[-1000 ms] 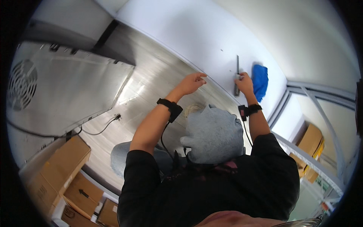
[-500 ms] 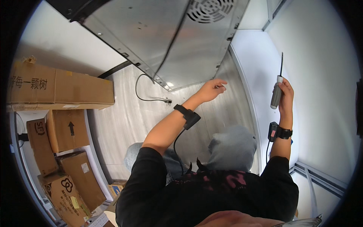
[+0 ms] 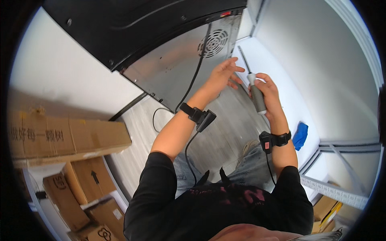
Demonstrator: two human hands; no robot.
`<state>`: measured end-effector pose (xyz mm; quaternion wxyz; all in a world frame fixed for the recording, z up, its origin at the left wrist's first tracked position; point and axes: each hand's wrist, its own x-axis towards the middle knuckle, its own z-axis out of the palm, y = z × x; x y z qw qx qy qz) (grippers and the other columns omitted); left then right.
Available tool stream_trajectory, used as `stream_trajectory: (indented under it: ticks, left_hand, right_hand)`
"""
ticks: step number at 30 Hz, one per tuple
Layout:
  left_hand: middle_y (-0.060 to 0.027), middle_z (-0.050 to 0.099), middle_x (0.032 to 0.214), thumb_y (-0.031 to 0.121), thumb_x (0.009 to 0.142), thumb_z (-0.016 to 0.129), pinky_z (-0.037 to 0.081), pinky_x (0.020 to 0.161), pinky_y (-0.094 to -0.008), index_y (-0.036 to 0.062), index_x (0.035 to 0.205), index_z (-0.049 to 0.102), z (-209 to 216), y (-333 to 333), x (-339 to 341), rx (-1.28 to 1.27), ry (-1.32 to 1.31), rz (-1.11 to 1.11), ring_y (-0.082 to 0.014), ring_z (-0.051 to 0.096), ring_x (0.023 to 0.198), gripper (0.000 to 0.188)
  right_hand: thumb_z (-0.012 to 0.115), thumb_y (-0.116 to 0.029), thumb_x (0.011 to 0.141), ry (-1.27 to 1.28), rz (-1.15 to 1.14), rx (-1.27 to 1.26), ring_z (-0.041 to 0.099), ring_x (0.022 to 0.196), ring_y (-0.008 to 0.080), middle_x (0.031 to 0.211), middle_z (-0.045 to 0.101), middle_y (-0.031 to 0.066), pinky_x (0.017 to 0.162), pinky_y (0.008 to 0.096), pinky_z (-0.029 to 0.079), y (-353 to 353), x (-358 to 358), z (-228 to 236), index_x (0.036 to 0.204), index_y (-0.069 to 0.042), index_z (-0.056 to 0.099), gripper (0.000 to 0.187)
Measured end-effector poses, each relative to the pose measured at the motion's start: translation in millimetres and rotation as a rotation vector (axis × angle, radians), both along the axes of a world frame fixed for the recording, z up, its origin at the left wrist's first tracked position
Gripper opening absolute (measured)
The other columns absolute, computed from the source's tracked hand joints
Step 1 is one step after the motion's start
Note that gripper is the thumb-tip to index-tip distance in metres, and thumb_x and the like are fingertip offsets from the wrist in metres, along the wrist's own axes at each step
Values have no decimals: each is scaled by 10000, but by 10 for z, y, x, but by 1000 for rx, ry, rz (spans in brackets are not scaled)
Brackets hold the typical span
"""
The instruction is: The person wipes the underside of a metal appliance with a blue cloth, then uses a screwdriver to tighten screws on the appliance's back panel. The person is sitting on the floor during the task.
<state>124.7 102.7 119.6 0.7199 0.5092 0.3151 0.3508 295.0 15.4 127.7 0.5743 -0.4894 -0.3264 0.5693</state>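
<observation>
My right hand point(image 3: 268, 96) is wrapped round the grey handle of a screwdriver point(image 3: 258, 98), its thin dark shaft pointing up and slightly left. Just left of the shaft, my left hand point(image 3: 225, 76) is raised with its fingers apart and holds nothing. Both hands are in front of an appliance's silver metal back panel point(image 3: 169, 66), which has a round slotted vent point(image 3: 215, 43). From near the panel's upper edge a black power cord point(image 3: 197, 72) hangs down, passing behind my left forearm. The appliance's black casing point(image 3: 144, 28) fills the upper part of the view.
Cardboard boxes point(image 3: 96, 138) are stacked on the left, with more in a shelf unit point(image 3: 114, 176) below. To the right runs a white ledge point(image 3: 287, 96) bearing a crumpled blue item point(image 3: 300, 136). Grey wood-look floor point(image 3: 138, 126) lies beneath me.
My right hand has brought the screwdriver leftward, close to my left hand. My left hand has risen slightly and its fingers have spread. The view has shifted, showing more of the black casing.
</observation>
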Motion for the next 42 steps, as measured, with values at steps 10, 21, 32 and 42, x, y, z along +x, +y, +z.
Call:
stream_trajectory:
  ticks: [10, 21, 32, 42]
  left_hand:
    - [-56, 627, 838, 243, 1000, 430, 491, 588, -263, 42, 1073, 536, 191, 251, 301, 1, -101, 34, -118, 598, 653, 238]
    - [-90, 618, 747, 149, 992, 425, 503, 532, -276, 37, 1115, 461, 364, 399, 452, 54, -144, 117, -135, 597, 575, 171]
    - [-140, 630, 777, 131, 984, 432, 536, 516, -280, -4, 1305, 341, 358, 468, 499, 149, -177, 95, -157, 624, 573, 360]
    - [-133, 625, 751, 113, 978, 441, 541, 502, -280, -19, 1329, 320, 332, 512, 487, 148, -206, 86, -163, 621, 556, 394]
  right_hand:
    - [565, -190, 907, 170, 45, -14, 590, 644, 145, 871, 629, 130, 554, 238, 479, -32, -43, 288, 1166, -31, 502, 309]
    - [613, -110, 861, 64, -187, 76, 514, 504, 100, 944, 641, 160, 396, 223, 387, -207, -52, 239, 1156, -6, 477, 341]
    - [616, -122, 877, 72, -263, 142, 435, 450, 51, 913, 661, 141, 355, 191, 318, -231, -107, 239, 1108, 12, 503, 290]
    - [617, -144, 882, 97, -246, 138, 425, 448, 49, 911, 663, 138, 354, 192, 301, -223, -110, 266, 1119, 17, 491, 313]
